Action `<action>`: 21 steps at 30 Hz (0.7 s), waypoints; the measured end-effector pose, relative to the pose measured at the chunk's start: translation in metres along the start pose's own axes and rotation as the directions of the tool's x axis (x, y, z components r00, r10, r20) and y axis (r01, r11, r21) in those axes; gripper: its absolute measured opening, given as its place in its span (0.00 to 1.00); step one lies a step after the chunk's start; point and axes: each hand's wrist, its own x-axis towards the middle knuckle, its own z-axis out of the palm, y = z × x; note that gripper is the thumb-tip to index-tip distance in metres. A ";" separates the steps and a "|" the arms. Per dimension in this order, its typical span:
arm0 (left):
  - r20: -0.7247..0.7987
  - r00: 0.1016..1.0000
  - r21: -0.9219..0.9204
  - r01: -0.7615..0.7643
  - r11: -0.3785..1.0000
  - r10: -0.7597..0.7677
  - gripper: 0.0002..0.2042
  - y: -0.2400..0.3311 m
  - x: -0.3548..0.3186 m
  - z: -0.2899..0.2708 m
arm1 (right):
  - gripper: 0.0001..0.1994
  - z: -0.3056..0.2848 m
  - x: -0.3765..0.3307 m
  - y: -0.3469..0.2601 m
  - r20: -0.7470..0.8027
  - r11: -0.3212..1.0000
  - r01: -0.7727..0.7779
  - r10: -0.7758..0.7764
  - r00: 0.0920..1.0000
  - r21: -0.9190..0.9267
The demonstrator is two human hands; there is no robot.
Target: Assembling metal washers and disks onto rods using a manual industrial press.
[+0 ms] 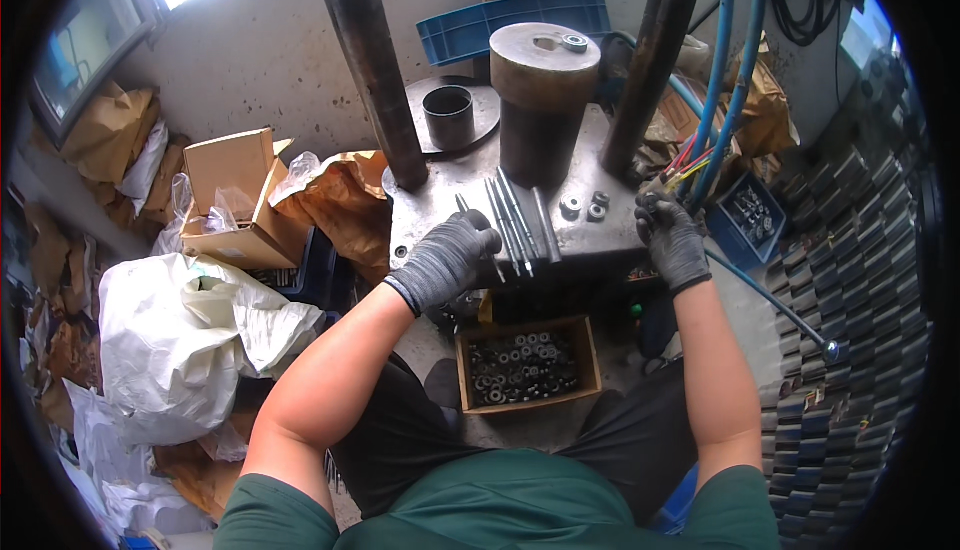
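Note:
My left hand point(445, 258), in a grey knit glove, is closed around a slim metal shaft point(461, 203) at the front left of the steel press table. The shaft's ends show above and below the fingers. Beside it lie several similar shafts point(512, 215) and a darker plain rod point(546, 225). To their right sit small ring-shaped bearings point(571, 208). At the table's right edge is my right hand point(674, 242), gloved too, its fingers drawn together. Whatever lies in those fingers is small, dark and partly hidden.
A thick steel cylinder point(545, 70) with a bearing on top stands mid-table between two columns point(372, 60). Below the table edge is a wooden box point(530, 405) of bearings. A blue bin point(745, 220) and blue hoses point(722, 80) are at right; a cardboard box point(245, 220) is at left.

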 end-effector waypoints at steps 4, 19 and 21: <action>-0.485 0.856 -0.414 -0.046 0.909 -0.178 0.09 -0.008 0.002 -0.007 | 0.11 0.006 -0.006 0.005 0.016 0.993 0.037 -0.035 0.999 -0.117; -0.144 0.867 -0.537 0.336 0.774 -0.476 0.15 -0.033 0.029 0.028 | 0.16 0.041 -0.037 0.014 0.046 0.970 0.111 -0.103 0.994 -0.215; -0.149 0.878 -0.607 0.281 0.743 -0.454 0.14 -0.009 0.029 0.018 | 0.17 0.041 -0.040 0.014 0.037 0.972 0.114 -0.109 0.993 -0.206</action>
